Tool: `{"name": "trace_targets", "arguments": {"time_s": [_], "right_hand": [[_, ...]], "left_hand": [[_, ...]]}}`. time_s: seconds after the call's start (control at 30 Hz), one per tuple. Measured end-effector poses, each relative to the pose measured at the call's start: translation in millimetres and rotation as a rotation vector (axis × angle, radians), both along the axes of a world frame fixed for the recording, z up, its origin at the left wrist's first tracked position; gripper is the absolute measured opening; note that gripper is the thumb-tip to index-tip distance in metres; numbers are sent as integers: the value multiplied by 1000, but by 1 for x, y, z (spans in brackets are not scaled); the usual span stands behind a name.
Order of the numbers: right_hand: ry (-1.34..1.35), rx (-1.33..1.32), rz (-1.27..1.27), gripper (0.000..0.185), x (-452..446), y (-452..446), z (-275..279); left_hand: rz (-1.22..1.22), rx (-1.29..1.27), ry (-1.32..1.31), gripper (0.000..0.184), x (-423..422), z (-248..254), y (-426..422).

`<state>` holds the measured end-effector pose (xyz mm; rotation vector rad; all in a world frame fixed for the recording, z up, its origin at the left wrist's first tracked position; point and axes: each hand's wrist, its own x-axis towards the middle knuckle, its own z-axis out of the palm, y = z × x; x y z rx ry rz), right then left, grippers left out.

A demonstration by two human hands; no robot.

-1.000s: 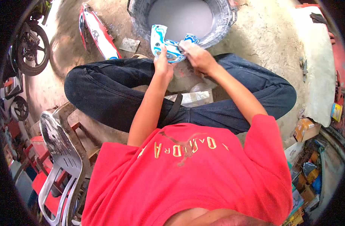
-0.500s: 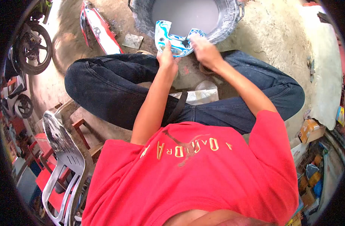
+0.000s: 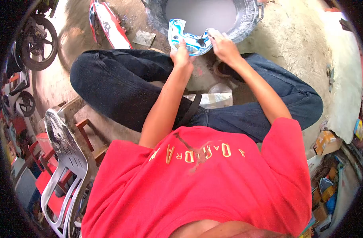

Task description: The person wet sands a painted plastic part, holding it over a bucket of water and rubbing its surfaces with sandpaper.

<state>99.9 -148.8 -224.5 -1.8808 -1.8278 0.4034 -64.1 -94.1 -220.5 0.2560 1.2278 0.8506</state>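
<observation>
1. Head view: the left hand (image 3: 181,58) grips the panel (image 3: 192,40) at its near left edge, thumb on top.
2. At the panel's right end, the right hand (image 3: 226,48) rests its fingertips; whether they pinch or only press cannot be told.
3. The blue-and-white panel spans the gap between both hands.
4. Just beyond both hands is the tub (image 3: 251,25), with grey liquid (image 3: 201,16) in it.
5. Left of the left hand lies a flat square (image 3: 144,38), and farther out a red-and-white part (image 3: 109,25).
6. Nearer the body than either hand lies a pale packet (image 3: 222,100).
</observation>
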Motion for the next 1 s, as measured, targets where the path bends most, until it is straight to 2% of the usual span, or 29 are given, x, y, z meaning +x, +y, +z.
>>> {"name": "trace_targets", "arguments": {"time_s": [0.07,0.13,0.17,0.27,0.3,0.4,0.47,0.53,0.6,0.67,0.73,0.77,0.87,0.9,0.97,1.0], "right_hand": [[96,-182,-16,35,-12,-7,11],[-51,305,216,37,-41,-13,8],[26,280,243,37,-50,-17,15],[-20,-175,165,36,-14,2,16],[118,-136,-18,36,-11,8,13],[162,-32,106,37,-27,-8,14],[49,134,230,39,-49,-22,17],[10,106,270,38,-26,-7,6],[118,-194,24,35,-9,12,6],[70,35,13,37,-16,5,-20],[151,64,151,38,-42,-10,11],[96,171,224,37,-52,-15,13],[170,-158,107,37,-23,9,16],[75,-33,-5,37,-12,15,-11],[106,-13,101,38,-21,4,-10],[118,4,158,39,-27,1,-4]], "left_hand": [[40,8,16,35,4,-4,2],[4,49,21,35,2,-11,-1],[-14,69,25,35,1,-14,-1],[103,-26,13,36,10,26,-16],[112,-21,25,37,12,26,-19],[176,-11,-30,38,16,20,-24],[163,-11,-28,38,14,20,-24],[191,-9,-76,38,15,21,-24],[166,-38,-17,39,15,23,-28],[148,-31,-14,38,13,26,-25],[159,-6,16,39,11,16,-26],[157,22,19,40,10,8,-25],[149,22,20,39,15,0,-21],[153,7,20,38,15,13,-22],[172,-15,44,36,12,31,-24],[188,59,23,35,13,19,-20]]}}
